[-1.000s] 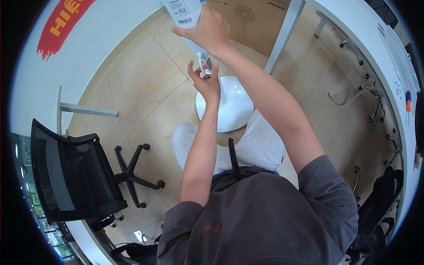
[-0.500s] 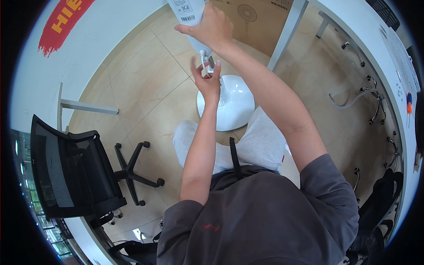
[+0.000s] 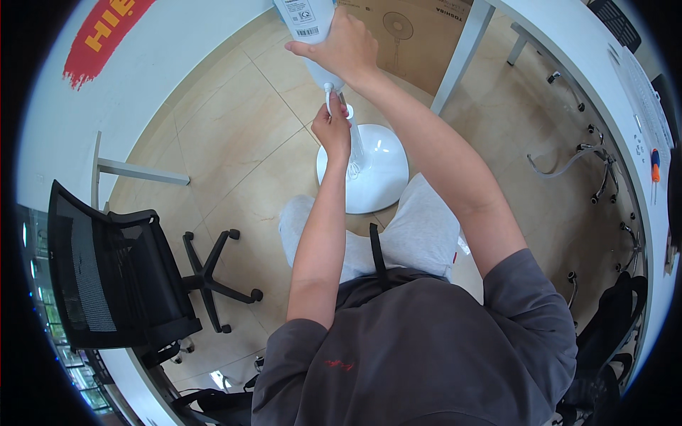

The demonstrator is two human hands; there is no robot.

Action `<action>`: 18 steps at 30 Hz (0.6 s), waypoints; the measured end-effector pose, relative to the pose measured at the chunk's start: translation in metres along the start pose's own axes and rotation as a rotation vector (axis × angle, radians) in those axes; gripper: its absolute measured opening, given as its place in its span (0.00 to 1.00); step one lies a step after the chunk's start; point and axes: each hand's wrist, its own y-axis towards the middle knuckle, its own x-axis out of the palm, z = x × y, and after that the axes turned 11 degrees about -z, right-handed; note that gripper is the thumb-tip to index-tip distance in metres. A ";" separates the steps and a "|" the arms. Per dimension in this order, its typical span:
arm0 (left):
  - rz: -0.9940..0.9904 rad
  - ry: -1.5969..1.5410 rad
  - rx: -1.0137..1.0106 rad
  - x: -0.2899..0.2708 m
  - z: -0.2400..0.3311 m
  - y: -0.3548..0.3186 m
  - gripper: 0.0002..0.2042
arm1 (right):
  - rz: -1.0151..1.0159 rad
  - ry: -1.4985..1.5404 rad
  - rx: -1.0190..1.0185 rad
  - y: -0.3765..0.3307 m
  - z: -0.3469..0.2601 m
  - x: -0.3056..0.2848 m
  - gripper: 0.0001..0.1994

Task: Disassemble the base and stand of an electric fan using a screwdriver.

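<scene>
My right hand (image 3: 348,48) wraps round a white fan body (image 3: 307,34) at the top of the view, with a label and barcode facing me. A white cord (image 3: 328,91) leaves its lower end, and my left hand (image 3: 332,131) has its fingers closed on that cord close to where it comes out. Just beside these fingers the top of a white upright pole (image 3: 349,112) shows, beneath the body. The pole rises from a round glossy white base (image 3: 387,174) on the floor, between my knees. My left fingertips are partly hidden.
Behind my right hand stands a brown cardboard box (image 3: 408,53) with a fan drawn on it. A black mesh office chair (image 3: 121,277) is at the left. To the right runs a white table (image 3: 568,42) carrying an orange-and-blue screwdriver (image 3: 655,167). A white table leg (image 3: 145,172) juts out at left.
The left fingers, spread apart before, have closed on the cord and come up nearer the fan body. The pole top now shows beside them. The right hand keeps its hold, shifted slightly.
</scene>
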 end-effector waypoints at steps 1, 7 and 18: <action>-0.005 0.000 0.000 0.004 0.003 -0.003 0.16 | 0.001 -0.007 0.000 0.000 0.002 -0.001 0.43; 0.187 -0.016 0.239 0.017 0.013 -0.010 0.16 | -0.003 -0.005 0.022 0.002 0.003 0.001 0.43; 0.057 0.173 0.250 0.009 0.013 -0.010 0.17 | 0.024 0.000 0.010 0.002 0.006 0.001 0.43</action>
